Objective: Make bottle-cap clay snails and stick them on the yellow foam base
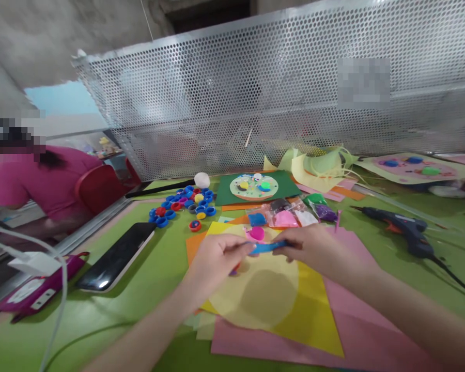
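A stretched strip of blue modelling clay (269, 247) runs between my two hands. My left hand (219, 254) pinches its left end between thumb and fingers. At the other end, the fingers of my right hand (312, 247) are closed on it. Below them lies a pale cream paper circle (251, 299) on a yellow sheet (321, 323), with pink paper (356, 268) underneath. Just beyond the strip sits a magenta piece (256, 233). Something small, red and blue, is partly hidden by my left hand. Bags of coloured clay (287, 218) lie behind my hands.
Bottle caps (174, 205) are heaped at the back left, near a phone (118, 256) and a purple power strip (48, 289). A glue gun (401, 225) lies right. Decorated paper (251, 194) rests before a perforated metal screen (217, 103). A person in pink sits left.
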Action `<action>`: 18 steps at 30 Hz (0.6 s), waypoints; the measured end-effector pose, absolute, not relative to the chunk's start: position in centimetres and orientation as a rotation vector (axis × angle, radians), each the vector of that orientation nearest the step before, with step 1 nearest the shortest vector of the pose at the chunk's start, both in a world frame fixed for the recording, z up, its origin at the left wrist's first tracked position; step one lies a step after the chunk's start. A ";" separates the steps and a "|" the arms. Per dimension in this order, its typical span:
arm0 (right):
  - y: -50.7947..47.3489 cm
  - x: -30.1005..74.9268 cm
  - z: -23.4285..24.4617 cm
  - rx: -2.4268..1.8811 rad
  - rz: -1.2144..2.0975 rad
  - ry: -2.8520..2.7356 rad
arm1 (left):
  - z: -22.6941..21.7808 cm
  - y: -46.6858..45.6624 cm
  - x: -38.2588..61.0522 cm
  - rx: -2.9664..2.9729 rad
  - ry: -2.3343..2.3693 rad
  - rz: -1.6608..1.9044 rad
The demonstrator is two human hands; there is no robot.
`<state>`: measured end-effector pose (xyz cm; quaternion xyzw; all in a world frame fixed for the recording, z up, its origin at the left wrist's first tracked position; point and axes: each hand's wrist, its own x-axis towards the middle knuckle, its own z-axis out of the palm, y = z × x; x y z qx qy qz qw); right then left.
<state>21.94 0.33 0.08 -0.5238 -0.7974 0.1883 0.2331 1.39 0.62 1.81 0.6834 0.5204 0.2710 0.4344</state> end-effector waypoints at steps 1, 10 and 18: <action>0.5 22.2 0.2 -1.469 0.441 -2.164 | 2.1 0.8 1.2 1.674 1.314 0.715; -1.3 20.5 -0.7 -1.369 0.195 -2.379 | 0.1 -0.8 2.8 1.727 0.967 0.498; -0.3 22.1 -0.3 -1.262 0.157 -2.332 | 0.4 -0.4 2.1 1.813 1.256 0.660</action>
